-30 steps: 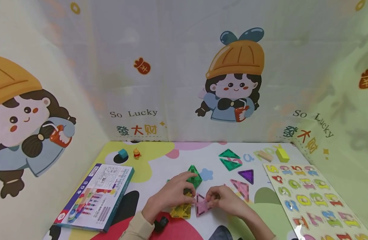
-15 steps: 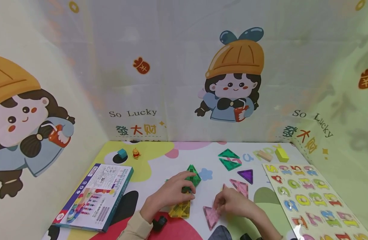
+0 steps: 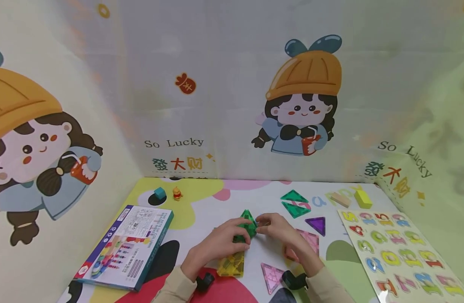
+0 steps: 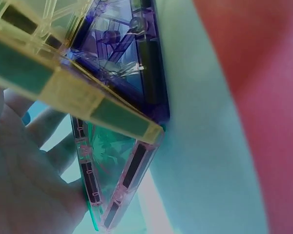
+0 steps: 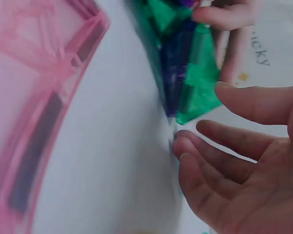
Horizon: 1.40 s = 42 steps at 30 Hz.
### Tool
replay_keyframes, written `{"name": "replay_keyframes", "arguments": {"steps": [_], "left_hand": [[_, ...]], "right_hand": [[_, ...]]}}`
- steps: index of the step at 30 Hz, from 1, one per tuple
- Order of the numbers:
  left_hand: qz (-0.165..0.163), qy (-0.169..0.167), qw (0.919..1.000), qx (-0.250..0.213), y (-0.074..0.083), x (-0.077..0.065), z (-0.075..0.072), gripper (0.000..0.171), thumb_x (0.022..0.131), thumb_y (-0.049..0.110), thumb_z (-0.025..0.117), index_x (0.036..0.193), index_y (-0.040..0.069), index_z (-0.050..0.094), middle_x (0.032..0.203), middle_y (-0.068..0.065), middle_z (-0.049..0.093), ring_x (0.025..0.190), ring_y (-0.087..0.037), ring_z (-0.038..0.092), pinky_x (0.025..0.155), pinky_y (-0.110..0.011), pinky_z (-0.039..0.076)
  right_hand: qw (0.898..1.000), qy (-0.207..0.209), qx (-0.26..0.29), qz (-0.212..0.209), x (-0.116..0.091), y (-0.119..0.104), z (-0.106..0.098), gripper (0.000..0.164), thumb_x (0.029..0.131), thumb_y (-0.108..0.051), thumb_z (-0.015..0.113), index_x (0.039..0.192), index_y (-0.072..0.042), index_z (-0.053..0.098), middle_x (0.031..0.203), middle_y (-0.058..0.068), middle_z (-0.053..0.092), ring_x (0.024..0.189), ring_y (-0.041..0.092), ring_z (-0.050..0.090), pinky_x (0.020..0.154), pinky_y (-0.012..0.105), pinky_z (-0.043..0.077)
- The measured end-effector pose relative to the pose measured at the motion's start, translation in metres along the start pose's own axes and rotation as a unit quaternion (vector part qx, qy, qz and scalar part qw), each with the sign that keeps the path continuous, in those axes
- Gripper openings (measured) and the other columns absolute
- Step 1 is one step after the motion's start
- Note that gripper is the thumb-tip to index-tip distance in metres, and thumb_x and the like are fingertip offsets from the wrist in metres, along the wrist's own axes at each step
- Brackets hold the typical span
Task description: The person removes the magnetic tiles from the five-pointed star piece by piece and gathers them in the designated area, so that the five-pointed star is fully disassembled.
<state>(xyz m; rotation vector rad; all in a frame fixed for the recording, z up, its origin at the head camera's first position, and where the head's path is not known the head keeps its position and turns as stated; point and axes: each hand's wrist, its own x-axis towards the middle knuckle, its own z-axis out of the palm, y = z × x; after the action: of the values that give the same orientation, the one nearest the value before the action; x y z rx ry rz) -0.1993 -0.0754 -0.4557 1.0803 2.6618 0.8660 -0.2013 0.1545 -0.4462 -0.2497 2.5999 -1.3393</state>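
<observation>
A structure of see-through magnetic tiles stands mid-table, with a green peak [image 3: 247, 223] at its far end and a yellow tile [image 3: 231, 265] at the near end. Purple tiles [image 4: 122, 48] show among the others in the left wrist view. My left hand [image 3: 226, 239] holds the structure from its left side, its fingertips on the green part in the right wrist view. Beside the right of the green peak is my right hand [image 3: 279, 229], fingers loosely bent and nothing gripped. A pink triangle tile [image 3: 272, 277] lies flat near the right wrist.
Other pink tiles [image 3: 308, 240] lie partly behind the right forearm. Farther off are a purple triangle [image 3: 316, 225], green triangles [image 3: 294, 209] and wooden blocks [image 3: 363, 198]. A number puzzle board [image 3: 398, 248] lies right, a boxed toy [image 3: 127, 246] left, a small figurine [image 3: 177, 193] behind.
My right hand has let go of the pink triangle tile, which now lies on the table. It has moved away and forward to the green peak. The left hand stays at the structure.
</observation>
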Motion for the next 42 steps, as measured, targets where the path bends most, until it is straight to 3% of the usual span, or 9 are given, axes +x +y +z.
{"name": "replay_keyframes", "arguments": {"steps": [7, 10, 13, 15, 18, 22, 31, 36, 42], "left_hand": [[-0.004, 0.005, 0.9989, -0.046, -0.001, 0.003, 0.0, 0.009, 0.091, 0.033, 0.072, 0.099, 0.033, 0.07, 0.15, 0.011, 0.045, 0.139, -0.019, 0.045, 0.105, -0.043, 0.048], [-0.044, 0.022, 0.9965, -0.067, 0.0, 0.006, -0.001, 0.033, 0.089, 0.035, 0.073, 0.12, 0.032, 0.063, 0.154, 0.007, 0.04, 0.136, -0.02, 0.046, 0.103, -0.044, 0.049], [-0.092, 0.022, 0.9936, -0.062, 0.0, 0.008, -0.001, 0.063, 0.088, 0.042, 0.072, 0.145, 0.033, 0.045, 0.155, 0.005, 0.04, 0.131, -0.019, 0.048, 0.102, -0.047, 0.048], [-0.118, 0.009, 0.9914, -0.055, 0.0, 0.008, -0.002, 0.077, 0.087, 0.047, 0.072, 0.153, 0.035, 0.034, 0.151, 0.003, 0.046, 0.124, -0.019, 0.052, 0.097, -0.047, 0.049], [-0.135, -0.006, 0.9898, -0.046, -0.001, 0.009, -0.004, 0.085, 0.085, 0.05, 0.073, 0.155, 0.037, 0.028, 0.144, 0.001, 0.053, 0.116, -0.02, 0.055, 0.09, -0.046, 0.05], [-0.131, -0.001, 0.9906, -0.039, -0.002, 0.008, -0.004, 0.083, 0.083, 0.046, 0.076, 0.153, 0.036, 0.033, 0.14, 0.001, 0.057, 0.115, -0.019, 0.056, 0.091, -0.047, 0.05], [-0.118, 0.032, 0.9923, -0.016, -0.01, 0.005, -0.004, 0.055, 0.09, 0.021, 0.073, 0.142, 0.021, 0.054, 0.137, 0.0, 0.062, 0.123, -0.019, 0.059, 0.106, -0.046, 0.047], [-0.125, 0.031, 0.9916, -0.017, -0.012, 0.005, -0.002, 0.053, 0.091, 0.02, 0.071, 0.141, 0.024, 0.055, 0.141, 0.001, 0.059, 0.126, -0.02, 0.055, 0.107, -0.048, 0.046], [-0.13, 0.028, 0.9906, -0.031, -0.01, 0.008, 0.005, 0.053, 0.091, 0.02, 0.071, 0.141, 0.028, 0.054, 0.14, 0.002, 0.058, 0.123, -0.019, 0.055, 0.106, -0.048, 0.047]], "right_hand": [[0.999, -0.01, 0.051, 0.017, 0.008, 0.004, 0.006, 0.027, 0.086, -0.012, 0.072, 0.108, 0.002, 0.065, 0.09, 0.008, 0.065, 0.077, 0.017, 0.055, 0.066, 0.029, 0.046], [0.996, -0.02, 0.087, 0.018, 0.009, 0.005, 0.007, 0.026, 0.087, -0.012, 0.071, 0.105, 0.003, 0.059, 0.084, 0.006, 0.057, 0.072, 0.017, 0.049, 0.064, 0.029, 0.042], [0.993, -0.024, 0.11, 0.019, 0.01, 0.006, 0.009, 0.028, 0.088, -0.012, 0.071, 0.107, 0.003, 0.056, 0.081, 0.004, 0.051, 0.07, 0.017, 0.048, 0.063, 0.029, 0.042], [0.992, -0.027, 0.124, 0.021, 0.011, 0.006, 0.011, 0.028, 0.088, -0.011, 0.07, 0.108, 0.003, 0.056, 0.08, 0.004, 0.049, 0.07, 0.017, 0.048, 0.063, 0.029, 0.041], [0.989, -0.027, 0.141, 0.023, 0.012, 0.008, 0.012, 0.025, 0.088, -0.01, 0.069, 0.106, 0.002, 0.056, 0.08, 0.003, 0.046, 0.071, 0.017, 0.046, 0.064, 0.029, 0.04], [0.988, -0.021, 0.152, 0.028, 0.013, 0.01, 0.011, 0.021, 0.089, -0.008, 0.067, 0.103, 0.003, 0.056, 0.08, 0.003, 0.046, 0.072, 0.017, 0.046, 0.065, 0.029, 0.04], [0.981, 0.027, 0.192, 0.029, 0.015, 0.002, -0.004, 0.022, 0.092, -0.011, 0.067, 0.107, 0.004, 0.059, 0.08, 0.002, 0.055, 0.074, 0.019, 0.055, 0.068, 0.033, 0.053], [0.988, 0.076, 0.136, 0.02, 0.029, -0.004, -0.025, 0.022, 0.093, -0.007, 0.064, 0.112, 0.004, 0.066, 0.094, 0.013, 0.066, 0.081, 0.022, 0.062, 0.077, 0.038, 0.057], [0.995, 0.085, 0.033, 0.026, 0.06, 0.003, -0.047, 0.027, 0.094, -0.003, 0.055, 0.115, 0.005, 0.07, 0.122, 0.023, 0.066, 0.091, 0.026, 0.061, 0.083, 0.043, 0.054]]}}
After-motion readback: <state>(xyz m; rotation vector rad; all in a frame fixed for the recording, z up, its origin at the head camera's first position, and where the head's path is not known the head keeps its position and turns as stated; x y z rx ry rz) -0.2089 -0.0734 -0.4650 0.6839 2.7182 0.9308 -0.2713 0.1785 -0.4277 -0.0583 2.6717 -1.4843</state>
